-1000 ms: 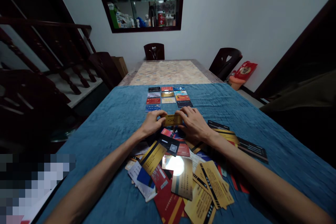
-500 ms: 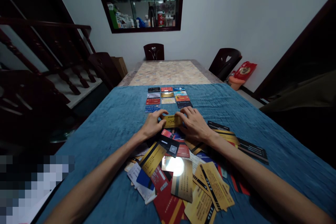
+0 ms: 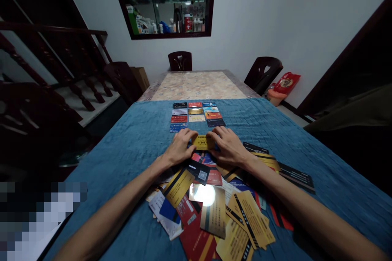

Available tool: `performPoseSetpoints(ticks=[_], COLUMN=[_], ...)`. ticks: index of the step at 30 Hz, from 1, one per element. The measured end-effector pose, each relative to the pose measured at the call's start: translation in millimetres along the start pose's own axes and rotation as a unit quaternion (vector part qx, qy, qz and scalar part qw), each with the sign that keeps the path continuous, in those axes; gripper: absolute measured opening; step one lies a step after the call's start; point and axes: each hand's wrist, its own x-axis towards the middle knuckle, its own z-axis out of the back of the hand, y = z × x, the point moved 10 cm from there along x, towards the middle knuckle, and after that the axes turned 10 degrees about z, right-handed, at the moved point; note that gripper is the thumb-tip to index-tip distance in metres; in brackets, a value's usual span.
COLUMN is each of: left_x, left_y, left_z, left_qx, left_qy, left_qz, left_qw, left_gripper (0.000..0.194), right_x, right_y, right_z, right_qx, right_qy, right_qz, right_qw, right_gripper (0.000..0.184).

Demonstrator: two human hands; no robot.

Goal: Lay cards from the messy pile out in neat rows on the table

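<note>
A gold card (image 3: 202,142) is held level between my two hands, above the far side of a loose card pile. My left hand (image 3: 180,146) pinches its left end between thumb and fingers. At the right end, my right hand (image 3: 228,144) grips it the same way. Beneath and nearer to me lies the heap of mixed cards, among them a black card with a square code (image 3: 197,171), a red card (image 3: 196,236) and a shiny gold card (image 3: 213,216). Beyond my hands, several cards lie in neat rows, with a blue card (image 3: 178,127) at the near left.
A blue cloth (image 3: 122,147) covers the near part of the table, and a patterned tabletop (image 3: 199,83) shows past it. Dark chairs (image 3: 180,61) stand around the far end. A red bag (image 3: 287,82) rests in an orange bin (image 3: 275,97) at the right.
The gold card has tipped slightly, so its printed face shows more clearly. Both hands keep hold of it and have barely moved. The view has shifted a little.
</note>
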Motion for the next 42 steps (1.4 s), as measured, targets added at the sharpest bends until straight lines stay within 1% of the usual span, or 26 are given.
performPoseSetpoints(ticks=[7,13,19,24,29,32,39,42], left_x=[-2.2,-2.9,-3.0,2.0,13.8,26.2,61.2,70.9], left_y=[-2.4,-7.4,-14.0,-23.2,-38.9,-43.2,-38.6,-35.0], left_z=[-4.6,-5.6,-8.0,-12.0,-22.3,-30.7,-56.4,-64.2], left_qx=[0.006,0.027,0.045,0.047,0.023,0.018,0.008,0.011], left_qy=[0.011,0.01,0.038,0.046,0.066,0.078,0.1,0.102], left_qz=[-0.003,-0.021,-0.041,-0.064,-0.106,-0.116,-0.112,-0.105], left_qw=[1.0,0.999,0.997,0.996,0.992,0.99,0.989,0.989], left_gripper=[0.043,0.046,0.056,0.054,0.048,0.044,0.039,0.035], right_x=[-3.8,-5.9,-7.9,-15.7,-28.2,-34.1,-38.6,-37.7], right_y=[-4.3,-6.8,-9.8,-16.9,-34.9,-47.6,-80.0,-89.6], right_z=[-2.1,0.7,3.7,6.8,6.6,3.6,-11.8,-20.0], right_qx=[0.025,0.041,0.038,0.045,0.053,0.064,0.072,0.072], right_qy=[0.014,0.016,0.03,0.029,0.031,0.039,0.072,0.086], right_qz=[-0.012,-0.017,-0.023,-0.023,-0.043,-0.049,-0.079,-0.082], right_qw=[1.0,0.999,0.999,0.998,0.997,0.996,0.992,0.99], right_gripper=[0.038,0.04,0.04,0.039,0.04,0.041,0.04,0.038])
